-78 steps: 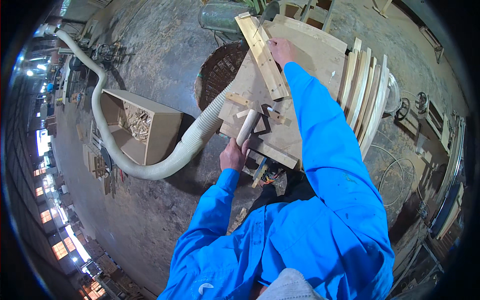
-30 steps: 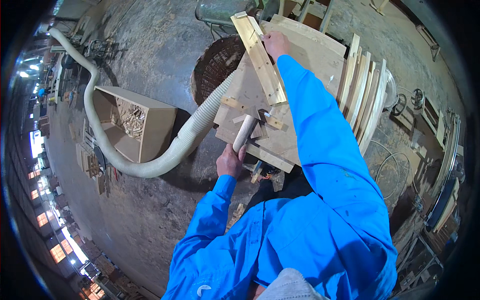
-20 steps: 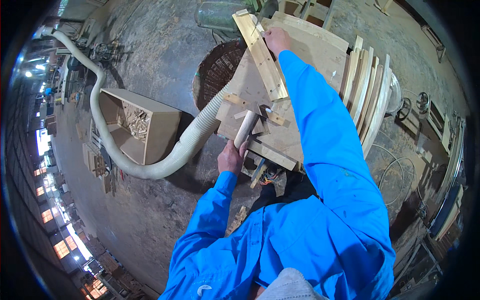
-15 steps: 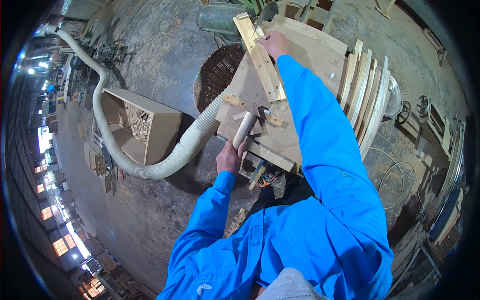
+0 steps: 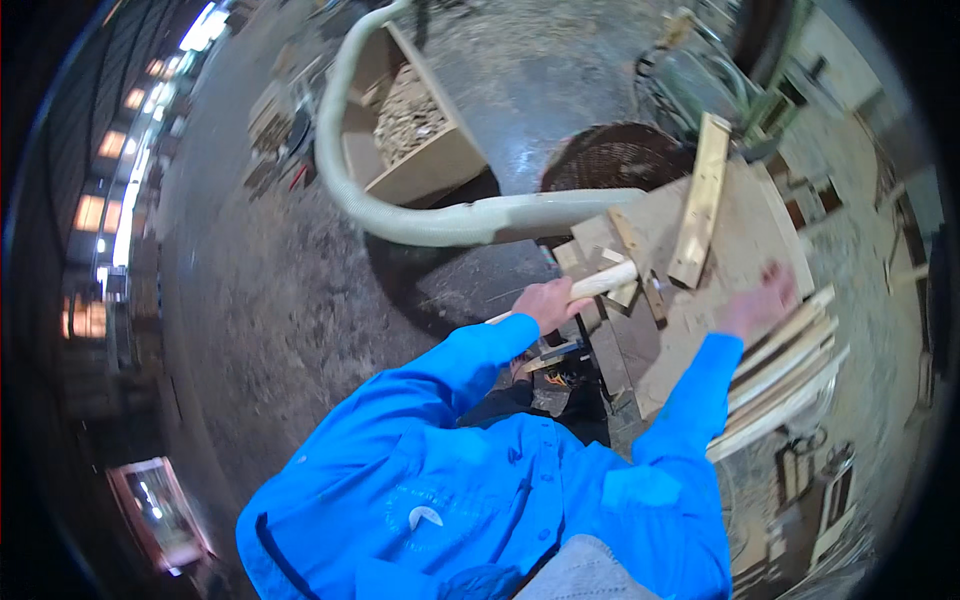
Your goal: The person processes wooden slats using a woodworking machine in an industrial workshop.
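A bright blue long-sleeved work jacket (image 5: 490,470) fills the lower centre of the frame — buttoned down the front, with a pale crescent mark (image 5: 425,517) on the chest. Dark trousers (image 5: 583,412) show beyond its hem, and grey fabric (image 5: 585,573) at the bottom edge. The left hand (image 5: 547,304) and right hand (image 5: 762,303) are bare — the right one blurred.

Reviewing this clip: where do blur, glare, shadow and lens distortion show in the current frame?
Head view, right side: the right hand is blurred, its fingers indistinct; head view, left side: windows glare against dark surroundings; head view, centre: dark shadow falls on the floor around the hose; head view, rim: blackened corners, fisheye curvature.
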The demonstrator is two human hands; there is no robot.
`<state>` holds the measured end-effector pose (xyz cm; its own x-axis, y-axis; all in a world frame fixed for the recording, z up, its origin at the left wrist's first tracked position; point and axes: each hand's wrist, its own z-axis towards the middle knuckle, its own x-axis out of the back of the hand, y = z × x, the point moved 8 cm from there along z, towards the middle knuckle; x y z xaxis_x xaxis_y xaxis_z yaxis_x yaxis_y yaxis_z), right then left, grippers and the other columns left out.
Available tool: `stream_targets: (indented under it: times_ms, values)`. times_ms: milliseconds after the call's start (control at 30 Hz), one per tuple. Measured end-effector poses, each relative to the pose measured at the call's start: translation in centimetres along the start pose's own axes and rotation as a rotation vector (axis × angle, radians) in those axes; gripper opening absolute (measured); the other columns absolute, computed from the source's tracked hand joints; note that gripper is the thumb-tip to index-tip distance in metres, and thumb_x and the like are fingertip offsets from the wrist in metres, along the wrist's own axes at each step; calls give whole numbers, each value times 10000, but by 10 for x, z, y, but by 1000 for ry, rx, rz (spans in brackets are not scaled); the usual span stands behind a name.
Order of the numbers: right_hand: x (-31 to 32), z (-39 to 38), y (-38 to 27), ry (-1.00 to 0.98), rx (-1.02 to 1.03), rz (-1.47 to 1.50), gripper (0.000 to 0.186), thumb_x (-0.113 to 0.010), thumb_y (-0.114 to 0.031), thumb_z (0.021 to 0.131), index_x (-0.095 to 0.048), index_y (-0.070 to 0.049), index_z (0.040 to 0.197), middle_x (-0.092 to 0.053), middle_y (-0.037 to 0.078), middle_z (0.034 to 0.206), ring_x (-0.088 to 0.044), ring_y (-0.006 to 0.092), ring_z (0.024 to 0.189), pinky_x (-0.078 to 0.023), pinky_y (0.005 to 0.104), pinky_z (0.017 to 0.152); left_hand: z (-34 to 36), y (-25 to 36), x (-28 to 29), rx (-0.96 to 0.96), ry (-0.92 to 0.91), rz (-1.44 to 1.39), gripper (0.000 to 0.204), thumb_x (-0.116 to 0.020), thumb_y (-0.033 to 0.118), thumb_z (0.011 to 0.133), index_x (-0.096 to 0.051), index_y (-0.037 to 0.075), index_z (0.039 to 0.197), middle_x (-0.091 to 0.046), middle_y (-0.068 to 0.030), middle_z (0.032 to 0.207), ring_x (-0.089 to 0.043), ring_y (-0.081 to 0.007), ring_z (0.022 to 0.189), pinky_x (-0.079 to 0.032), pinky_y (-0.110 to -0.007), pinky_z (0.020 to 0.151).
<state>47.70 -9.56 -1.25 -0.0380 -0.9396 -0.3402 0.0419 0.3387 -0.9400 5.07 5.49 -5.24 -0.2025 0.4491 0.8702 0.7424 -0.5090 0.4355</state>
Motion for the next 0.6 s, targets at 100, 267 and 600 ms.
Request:
stream_targets:
  times_ms: [100, 267, 600]
  values:
    - [24, 1, -68, 245, 272, 144, 240, -720, -93, 967, -708, 1, 1187, -736, 137, 1014, -709, 255, 868, -596, 383, 782, -8, -13, 15, 47, 26, -47, 604, -586, 628, 1012, -609, 24, 1014, -731, -268, 964, -721, -477, 874, -574, -576, 754]
    - [-162, -135, -121, -578, 609, -358, 318, -630, -92, 1022, -682, -57, 1334, -722, 96, 1250, -699, 242, 1082, -569, 346, 918, -17, -14, 4, -14, -33, -70, 641, -534, 654, 1027, -609, 17, 1036, -730, -256, 995, -724, -458, 910, -572, -565, 809]
    - [-169, -433, -94, -1576, 432, -605, 447, -835, -234, 908, -721, -16, 1281, -717, 183, 1204, -706, 371, 1093, -557, 430, 939, -34, -49, -4, -36, -87, -147, 487, -587, 498, 1012, -663, 113, 1300, -763, -219, 1090, -734, -445, 1010, -584, -551, 881]
